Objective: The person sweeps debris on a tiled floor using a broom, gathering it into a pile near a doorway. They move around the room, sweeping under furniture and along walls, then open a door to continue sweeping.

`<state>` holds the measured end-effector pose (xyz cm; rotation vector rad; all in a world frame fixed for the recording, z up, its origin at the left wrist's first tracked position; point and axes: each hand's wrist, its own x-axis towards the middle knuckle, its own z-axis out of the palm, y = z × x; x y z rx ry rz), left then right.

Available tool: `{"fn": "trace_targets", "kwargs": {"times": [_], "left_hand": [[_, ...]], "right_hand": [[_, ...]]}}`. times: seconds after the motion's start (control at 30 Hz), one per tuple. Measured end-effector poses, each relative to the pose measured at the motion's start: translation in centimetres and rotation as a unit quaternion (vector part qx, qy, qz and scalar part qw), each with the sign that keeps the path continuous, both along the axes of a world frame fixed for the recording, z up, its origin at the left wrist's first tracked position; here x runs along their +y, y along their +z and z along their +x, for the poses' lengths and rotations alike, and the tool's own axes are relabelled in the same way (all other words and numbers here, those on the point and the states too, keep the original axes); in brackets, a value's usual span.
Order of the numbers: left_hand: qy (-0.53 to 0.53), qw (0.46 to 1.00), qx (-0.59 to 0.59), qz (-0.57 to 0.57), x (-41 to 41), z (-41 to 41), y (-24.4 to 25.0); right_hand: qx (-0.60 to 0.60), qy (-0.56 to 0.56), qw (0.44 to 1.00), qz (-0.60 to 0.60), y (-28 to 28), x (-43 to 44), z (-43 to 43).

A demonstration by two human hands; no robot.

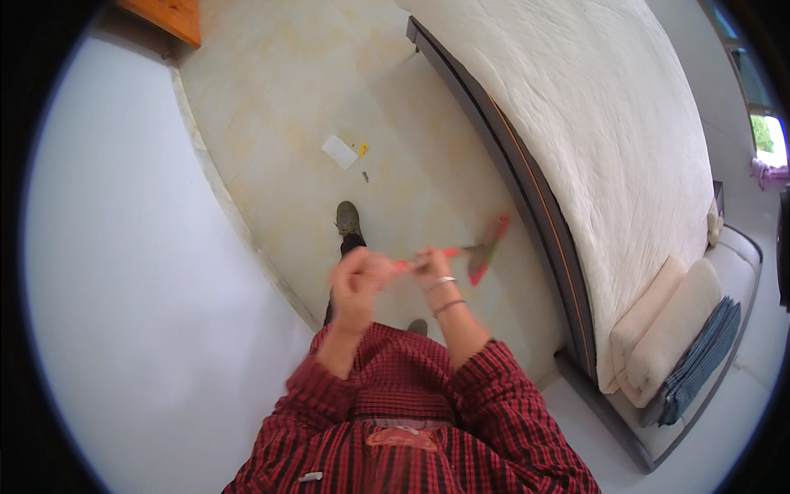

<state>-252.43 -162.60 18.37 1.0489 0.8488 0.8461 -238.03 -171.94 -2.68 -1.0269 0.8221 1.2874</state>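
My left hand [361, 278] is closed around the upper end of a broom's red handle [452, 252]. Lower on the same handle, my right hand [432, 268] grips it, with a bracelet and a dark band at the wrist. Both hands are blurred. The red-edged broom head [487, 250] is to the right, near the bed frame; whether it touches the floor I cannot tell. Ahead of my shoe [348, 217] lie a white piece of paper [339, 152], a small yellow scrap [363, 150] and a small dark piece [365, 177].
A bed with a dark frame [512, 167] and a cream cover [592, 123] runs along the right. Folded cream bedding [673, 327] and blue striped cloth [703, 358] sit at its near end. A white wall [154, 278] borders the left; orange wooden furniture [170, 18] stands far left.
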Motion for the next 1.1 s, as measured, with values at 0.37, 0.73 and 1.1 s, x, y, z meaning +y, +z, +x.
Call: {"fn": "trace_targets", "kwargs": {"times": [0.37, 0.73, 1.1], "left_hand": [[0.145, 0.937, 0.051, 0.314, 29.1, -5.4, 12.8], [0.131, 0.986, 0.013, -0.099, 35.6, 5.8, -0.6], [0.334, 0.934, 0.077, 0.101, 53.9, 6.5, 8.8]], "right_hand": [[0.008, 0.170, 0.964, 0.205, 17.3, 47.1, -9.6], [0.008, 0.103, 0.991, -0.086, 2.9, 38.3, 7.5], [0.077, 0.304, 0.937, 0.157, 9.3, 72.4, 1.9]]}}
